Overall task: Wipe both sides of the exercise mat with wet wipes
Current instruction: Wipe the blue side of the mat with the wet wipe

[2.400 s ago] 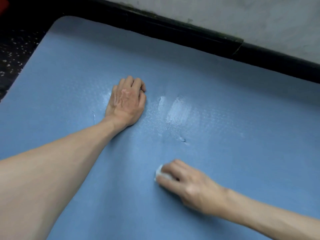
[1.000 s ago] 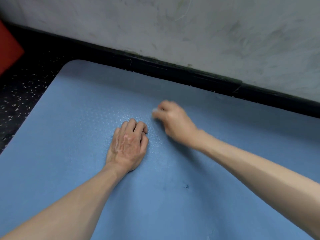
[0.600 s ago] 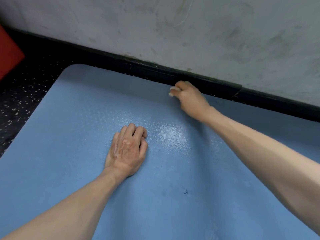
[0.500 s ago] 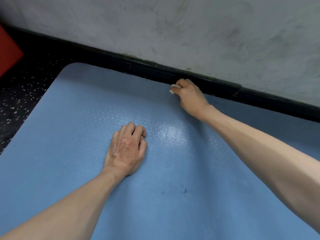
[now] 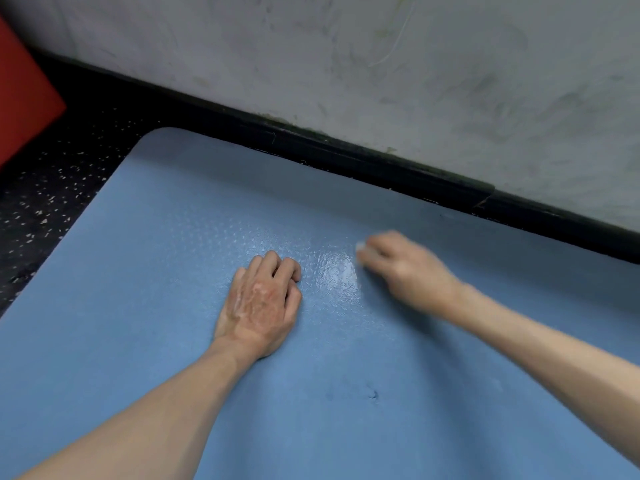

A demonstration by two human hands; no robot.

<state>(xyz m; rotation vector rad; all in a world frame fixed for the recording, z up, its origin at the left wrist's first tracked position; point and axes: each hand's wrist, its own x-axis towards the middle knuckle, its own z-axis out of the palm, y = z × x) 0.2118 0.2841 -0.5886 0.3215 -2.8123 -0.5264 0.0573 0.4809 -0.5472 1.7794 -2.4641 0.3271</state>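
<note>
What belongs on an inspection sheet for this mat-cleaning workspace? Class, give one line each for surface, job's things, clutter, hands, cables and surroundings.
Surface: blue exercise mat flat on speckled dark floor; glossy wet patch between the hands; small dent nearer the camera.
Job's things: white wet wipe, blurred, mostly hidden in the grip.
Clutter: nothing seen.
Hands: left hand rests on the mat, fingers curled; right hand grips the wipe, motion-blurred.
Cables: thin pale strand on the wall; cannot tell if a cable.
Surroundings: scuffed grey wall, black skirting, red object at far left.
</note>
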